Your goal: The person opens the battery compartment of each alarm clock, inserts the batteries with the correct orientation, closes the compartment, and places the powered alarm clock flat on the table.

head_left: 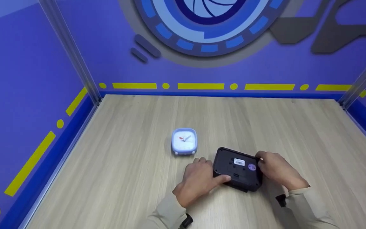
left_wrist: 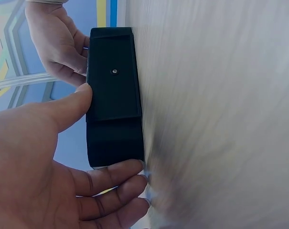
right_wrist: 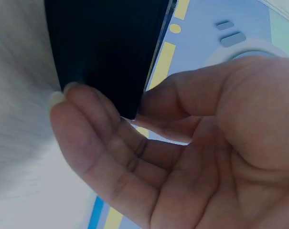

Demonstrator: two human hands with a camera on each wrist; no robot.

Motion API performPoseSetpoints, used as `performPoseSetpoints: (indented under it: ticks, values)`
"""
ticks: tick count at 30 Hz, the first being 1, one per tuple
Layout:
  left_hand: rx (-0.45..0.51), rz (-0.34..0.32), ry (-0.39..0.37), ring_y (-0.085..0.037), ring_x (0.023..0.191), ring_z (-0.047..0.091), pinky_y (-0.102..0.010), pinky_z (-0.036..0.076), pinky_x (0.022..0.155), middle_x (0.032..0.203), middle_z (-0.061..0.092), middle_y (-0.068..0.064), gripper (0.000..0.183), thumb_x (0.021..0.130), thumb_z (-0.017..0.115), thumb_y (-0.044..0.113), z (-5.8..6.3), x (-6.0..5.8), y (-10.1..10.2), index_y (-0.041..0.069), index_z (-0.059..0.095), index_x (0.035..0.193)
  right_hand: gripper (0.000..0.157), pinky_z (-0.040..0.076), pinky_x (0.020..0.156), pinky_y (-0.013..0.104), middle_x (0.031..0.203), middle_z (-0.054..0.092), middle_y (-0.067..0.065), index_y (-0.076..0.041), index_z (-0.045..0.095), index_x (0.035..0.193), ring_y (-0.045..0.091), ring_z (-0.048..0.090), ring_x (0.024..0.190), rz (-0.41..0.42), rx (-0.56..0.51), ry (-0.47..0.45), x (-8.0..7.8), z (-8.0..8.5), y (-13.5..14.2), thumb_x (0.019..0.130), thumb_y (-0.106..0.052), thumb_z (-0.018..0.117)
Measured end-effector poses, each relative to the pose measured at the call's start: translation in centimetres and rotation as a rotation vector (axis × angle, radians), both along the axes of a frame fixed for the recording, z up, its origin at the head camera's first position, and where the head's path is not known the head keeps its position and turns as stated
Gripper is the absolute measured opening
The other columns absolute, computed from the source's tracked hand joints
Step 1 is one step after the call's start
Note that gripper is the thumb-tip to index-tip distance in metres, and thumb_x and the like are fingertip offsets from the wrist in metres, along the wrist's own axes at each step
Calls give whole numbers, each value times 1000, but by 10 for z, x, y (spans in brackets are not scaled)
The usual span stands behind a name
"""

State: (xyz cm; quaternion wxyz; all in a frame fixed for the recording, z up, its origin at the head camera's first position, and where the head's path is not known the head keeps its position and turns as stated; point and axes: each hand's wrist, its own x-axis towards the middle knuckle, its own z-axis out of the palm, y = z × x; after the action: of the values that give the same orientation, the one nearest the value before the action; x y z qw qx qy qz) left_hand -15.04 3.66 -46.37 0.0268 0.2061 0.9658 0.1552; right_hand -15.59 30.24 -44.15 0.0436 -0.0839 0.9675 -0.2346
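A black rectangular device point(head_left: 237, 168) with rounded corners lies flat on the table, its back with a white barcode label and a round purple sticker facing up. The left hand point(head_left: 199, 179) holds its left end, thumb on the near top edge and fingers at the left side. In the left wrist view, a small screw shows on the device's narrow side point(left_wrist: 113, 90). At the opposite end, the right hand point(head_left: 278, 168) grips the far right corner; the right wrist view shows curled fingers point(right_wrist: 91, 124) against the device. Its underside is hidden.
A small light-blue alarm clock point(head_left: 184, 141) with a white dial stands behind the left hand. Blue printed panels point(head_left: 202, 74) with yellow dashes wall in the wood-grain table point(head_left: 122, 171) at the back and both sides.
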Motion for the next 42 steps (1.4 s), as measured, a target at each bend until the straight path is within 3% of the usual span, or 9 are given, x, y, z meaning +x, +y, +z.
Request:
performPoseSetpoints:
  ticks: [8, 13, 18, 26, 31, 37, 42]
  values:
    - [131, 7, -48, -23, 76, 61, -41, 51, 70, 84, 63, -7, 71, 98, 59, 71, 2, -5, -6, 2, 75, 97, 21, 48, 57, 37, 78, 63, 4, 3, 71, 109, 18, 58, 62, -9, -149, -111, -1, 1, 7, 98, 2, 53]
    - [199, 16, -96, -19, 65, 55, -40, 48, 61, 75, 59, -2, 61, 103, 56, 65, 5, -10, -9, 11, 67, 77, 20, 49, 56, 37, 79, 66, 4, 5, 70, 111, 18, 62, 63, -10, -178, -138, -2, 2, 9, 100, 2, 53]
    - [232, 21, -140, -16, 61, 51, -38, 45, 59, 71, 55, 2, 59, 105, 55, 61, 7, -11, -13, 16, 60, 68, 22, 51, 54, 36, 76, 66, 4, 7, 69, 114, 20, 65, 61, 1, -224, -160, -4, 0, 12, 101, 3, 52]
    - [258, 30, -165, -15, 61, 52, -37, 44, 59, 68, 56, 4, 58, 104, 56, 61, 9, -13, -14, 18, 59, 66, 24, 58, 58, 41, 85, 68, 9, 12, 65, 120, 26, 70, 66, 35, -355, -203, -6, -3, 20, 102, 6, 51]
    - [327, 57, -227, -14, 60, 49, -35, 40, 58, 66, 53, 5, 55, 101, 61, 61, 10, -13, -14, 18, 57, 67, 24, 59, 61, 42, 82, 69, 9, 14, 62, 121, 29, 71, 68, 38, -404, -232, -6, -4, 22, 102, 7, 50]
    - [463, 80, -350, -10, 55, 40, -30, 31, 53, 62, 42, 9, 54, 96, 65, 60, 10, -14, -14, 21, 48, 64, 22, 57, 60, 42, 79, 68, 7, 13, 61, 120, 27, 70, 65, 56, -362, -201, -4, -3, 21, 103, 6, 50]
    - [598, 75, -393, -9, 59, 47, -29, 36, 57, 65, 49, 10, 52, 93, 66, 66, 13, -13, -13, 20, 53, 72, 18, 52, 59, 36, 79, 66, 4, 8, 63, 117, 22, 66, 65, 34, -277, -129, -4, -3, 16, 102, 4, 52]
